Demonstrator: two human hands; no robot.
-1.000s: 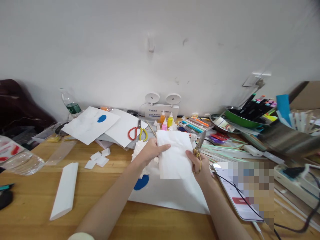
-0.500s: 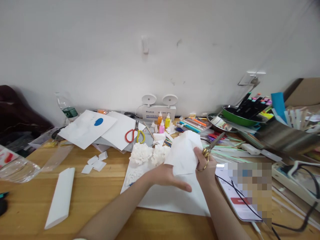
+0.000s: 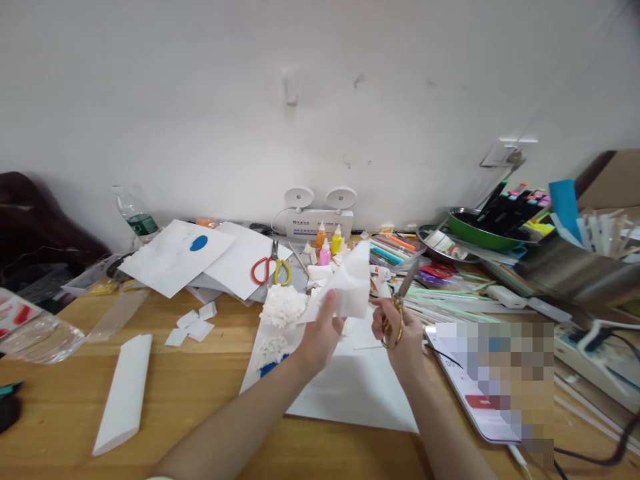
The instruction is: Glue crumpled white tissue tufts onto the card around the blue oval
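Note:
My left hand (image 3: 323,340) pinches a folded sheet of thin white paper (image 3: 354,283) between thumb and fingers, its loose end pointing up. Just to the right, my right hand (image 3: 406,340) is closed around gold-handled scissors (image 3: 407,283), whose blades point up and away from me. The scissors are apart from the paper. Below both hands lies a large white sheet (image 3: 350,400). On its left side sit a ruffled white clump (image 3: 281,308) and a blue patch (image 3: 273,369), partly covered by my left wrist.
Small white paper squares (image 3: 189,327) and a folded white strip (image 3: 125,393) lie to the left. Behind are red-and-yellow-handled scissors (image 3: 271,267) and small paint bottles (image 3: 325,253). A phone (image 3: 480,400) with a cable lies at right, near a power strip (image 3: 595,360).
The white paper has passed from my right hand to my left, which was open beneath it and is now closed on it. My right hand has drawn lower, still holding the scissors.

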